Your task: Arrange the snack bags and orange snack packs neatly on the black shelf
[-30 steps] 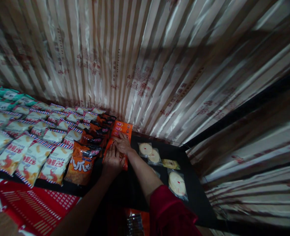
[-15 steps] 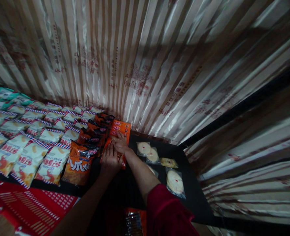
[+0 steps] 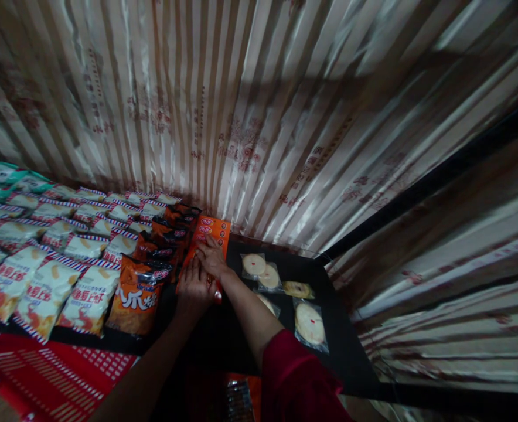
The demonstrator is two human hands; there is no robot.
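Note:
Overlapping orange snack packets point(image 3: 221, 230) lie in a row on the black table, with round printed logos at their far end. My left hand point(image 3: 195, 286) rests on the near part of this row, its fingers stretched forward. Just beyond it, my right hand point(image 3: 211, 257) lies across the packets with fingers extended. Both palms face down and hide part of the row. To the left, close to my left hand, stands a line of orange-and-black snack bags point(image 3: 133, 299), the nearest showing large white lettering.
White-and-red snack bags point(image 3: 85, 299) fill the left side, green bags point(image 3: 10, 176) behind them. Clear-wrapped round crackers point(image 3: 310, 323) and a small yellowish packet point(image 3: 298, 289) lie right on the black table point(image 3: 342, 328). Below are a red basket point(image 3: 52, 375) and an orange box point(image 3: 254, 390). Striped sheeting point(image 3: 259, 105) hangs behind.
The view has shifted slightly, so the goods sit a little further left in the picture. Both hands stay on the orange packets with almost the same pose.

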